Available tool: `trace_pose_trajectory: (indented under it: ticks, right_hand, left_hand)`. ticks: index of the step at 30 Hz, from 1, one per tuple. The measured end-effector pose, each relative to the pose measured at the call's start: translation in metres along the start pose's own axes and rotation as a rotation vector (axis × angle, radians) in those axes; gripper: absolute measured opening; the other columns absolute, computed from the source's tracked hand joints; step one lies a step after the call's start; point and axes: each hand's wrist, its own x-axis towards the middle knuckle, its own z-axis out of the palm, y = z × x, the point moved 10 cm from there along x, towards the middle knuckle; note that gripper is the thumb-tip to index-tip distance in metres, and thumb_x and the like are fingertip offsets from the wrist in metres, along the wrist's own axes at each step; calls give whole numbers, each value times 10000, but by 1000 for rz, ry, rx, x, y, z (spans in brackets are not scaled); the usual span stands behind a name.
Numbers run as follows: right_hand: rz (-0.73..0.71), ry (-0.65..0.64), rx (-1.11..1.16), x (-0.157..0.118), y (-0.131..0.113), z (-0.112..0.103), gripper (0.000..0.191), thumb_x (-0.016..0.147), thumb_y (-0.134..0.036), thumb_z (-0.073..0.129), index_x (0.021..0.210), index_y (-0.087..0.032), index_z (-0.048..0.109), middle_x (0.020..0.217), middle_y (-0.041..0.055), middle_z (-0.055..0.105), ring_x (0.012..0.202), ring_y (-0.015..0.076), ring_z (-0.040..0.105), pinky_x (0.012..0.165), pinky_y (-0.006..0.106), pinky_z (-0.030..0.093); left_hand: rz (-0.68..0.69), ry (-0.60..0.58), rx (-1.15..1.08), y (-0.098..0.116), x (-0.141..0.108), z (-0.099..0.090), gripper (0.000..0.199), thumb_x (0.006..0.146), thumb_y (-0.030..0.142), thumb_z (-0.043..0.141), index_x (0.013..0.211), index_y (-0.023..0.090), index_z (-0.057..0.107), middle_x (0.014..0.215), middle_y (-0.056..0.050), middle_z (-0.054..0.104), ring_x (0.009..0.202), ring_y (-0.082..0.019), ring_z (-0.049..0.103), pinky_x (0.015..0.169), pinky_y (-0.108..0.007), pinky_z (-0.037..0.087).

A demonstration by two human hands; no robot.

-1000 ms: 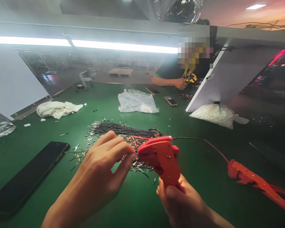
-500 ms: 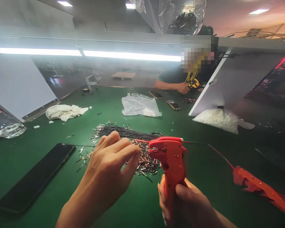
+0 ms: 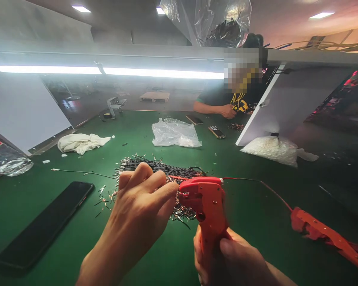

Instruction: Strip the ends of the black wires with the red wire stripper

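In the head view, the left hand [image 3: 143,210] has its thumb and index finger pinched together on a thin wire [image 3: 86,172], whose pale tip points left; the pinch itself is partly hidden. Those fingertips sit right at the mouth of the red wire stripper [image 3: 210,204], held upright with the right hand [image 3: 238,254] wrapped around its handle. Close behind both lie the black wire bundle [image 3: 167,165] and stripped scraps [image 3: 185,212]. Left of the left wrist, the phone [image 3: 47,224] lies slantwise, a strip of green tabletop [image 3: 256,214] between them. On the right, a broader stretch of tabletop separates the stripper from a second red tool [image 3: 331,234], crossed by a thin lead [image 3: 250,179]. Beyond the bundle, well apart, lies a clear plastic bag [image 3: 177,133]; a white panel [image 3: 265,103] bounds the right side, and a co-worker's hand [image 3: 228,111] rests near the far edge.
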Motion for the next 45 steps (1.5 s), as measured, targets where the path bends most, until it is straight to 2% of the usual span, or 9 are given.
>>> trace_pose_trajectory:
  ticks: [2, 9, 19, 32, 38, 45]
  right_hand:
    - [-9, -19, 7, 0, 1, 3, 413, 849, -472, 600, 951, -74, 639, 705, 71, 627, 622, 138, 590, 611, 261, 460]
    - [-24, 32, 16, -3, -3, -4, 367, 871, -440, 586, 928, -80, 632, 681, 47, 590, 600, 145, 597, 597, 290, 490]
    - [-20, 55, -4, -1, -5, -5, 369, 862, -459, 599, 898, -93, 627, 646, 26, 560, 581, 137, 573, 603, 282, 478]
    - [30, 180, 53, -4, -2, -11, 377, 808, -497, 658, 808, -125, 603, 575, -18, 496, 467, 83, 484, 472, 194, 435]
    - [38, 133, 86, -5, -2, -6, 368, 820, -497, 649, 784, -137, 585, 550, -41, 444, 440, 65, 418, 431, 167, 392]
    - [12, 146, 80, -6, 2, -15, 348, 834, -492, 637, 799, -152, 570, 548, -48, 453, 424, 58, 417, 421, 159, 374]
  left_hand:
    - [11, -6, -11, 2, 0, 0, 161, 878, 128, 617, 783, 249, 664, 622, 49, 578, 724, -165, 433, 706, -348, 245]
    - [35, -32, -34, 4, 1, -1, 140, 879, 127, 623, 818, 244, 671, 632, 45, 580, 725, -160, 430, 698, -352, 232]
    - [55, 15, -35, 5, 4, -11, 156, 860, 103, 633, 818, 250, 665, 609, 47, 583, 715, -162, 441, 680, -352, 226]
    - [58, -29, -65, 5, 3, -7, 163, 881, 106, 596, 838, 249, 660, 609, 25, 578, 717, -176, 415, 667, -345, 252]
    - [75, -19, -38, 6, 2, -9, 152, 897, 138, 592, 846, 261, 664, 621, 39, 591, 712, -168, 426, 668, -353, 230]
    - [39, -37, -16, 3, 1, -5, 194, 919, 145, 561, 846, 279, 680, 636, 30, 596, 727, -171, 446, 676, -364, 241]
